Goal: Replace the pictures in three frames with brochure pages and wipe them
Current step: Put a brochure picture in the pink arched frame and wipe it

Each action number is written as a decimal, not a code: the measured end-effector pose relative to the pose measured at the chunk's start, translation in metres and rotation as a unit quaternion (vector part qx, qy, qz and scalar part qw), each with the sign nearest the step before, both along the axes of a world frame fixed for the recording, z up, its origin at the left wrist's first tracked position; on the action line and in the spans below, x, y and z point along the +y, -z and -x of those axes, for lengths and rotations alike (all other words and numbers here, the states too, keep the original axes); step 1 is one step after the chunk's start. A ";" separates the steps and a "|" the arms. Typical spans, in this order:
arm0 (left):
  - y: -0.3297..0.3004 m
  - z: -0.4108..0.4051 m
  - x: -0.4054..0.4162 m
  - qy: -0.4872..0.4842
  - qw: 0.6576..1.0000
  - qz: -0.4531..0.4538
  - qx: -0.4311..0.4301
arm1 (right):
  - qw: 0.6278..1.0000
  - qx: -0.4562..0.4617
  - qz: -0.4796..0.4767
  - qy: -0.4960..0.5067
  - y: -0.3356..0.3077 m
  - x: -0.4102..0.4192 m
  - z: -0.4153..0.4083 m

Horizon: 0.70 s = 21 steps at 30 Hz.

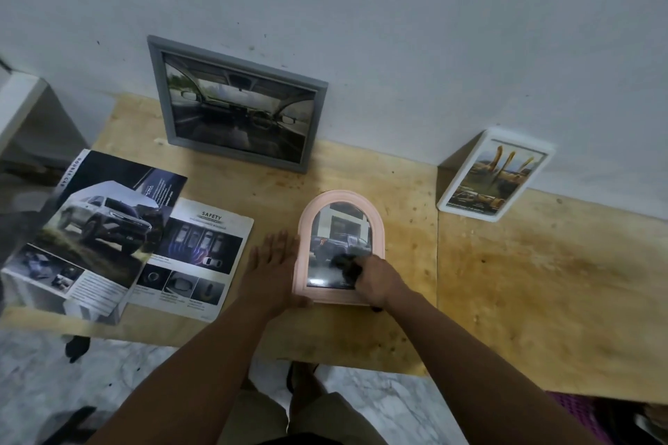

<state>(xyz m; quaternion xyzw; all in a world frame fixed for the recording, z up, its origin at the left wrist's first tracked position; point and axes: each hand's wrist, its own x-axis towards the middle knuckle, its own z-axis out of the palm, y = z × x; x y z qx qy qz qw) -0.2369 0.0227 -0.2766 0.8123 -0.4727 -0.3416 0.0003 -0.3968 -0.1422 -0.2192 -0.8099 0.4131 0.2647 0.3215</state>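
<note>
A pink arched frame (307,217) lies flat on the wooden table (542,282), showing a car picture behind its glass. My left hand (273,264) rests flat against the frame's left edge, fingers spread. My right hand (376,280) presses a dark cloth (345,264) onto the lower part of the glass. A grey rectangular frame (159,90) leans on the wall behind, holding a car-interior page. At the right, a white frame (466,177) with a yellowish picture leans on the wall. An open car brochure (97,224) and a loose "Safety" page (202,256) lie at the left.
A white wall (397,29) rises directly behind the table. The table's front edge runs just under my forearms, with marble floor (72,383) below. A white box-like object (18,108) stands at the far left. Something purple (578,412) shows at the bottom right.
</note>
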 end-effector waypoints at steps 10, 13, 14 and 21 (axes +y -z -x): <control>0.004 0.000 0.000 0.004 1.000 -0.001 -0.003 | 0.989 -0.032 0.119 -0.075 -0.022 -0.073 -0.033; 0.005 -0.001 0.000 0.007 1.000 -0.002 -0.004 | 0.973 0.066 0.158 -0.153 -0.012 -0.064 -0.034; 0.005 -0.001 0.000 0.008 1.000 -0.001 -0.006 | 0.973 0.078 0.159 -0.149 -0.008 -0.058 -0.031; 0.001 0.001 -0.001 0.001 1.000 -0.005 -0.002 | 0.982 0.096 0.141 -0.077 0.003 -0.010 -0.003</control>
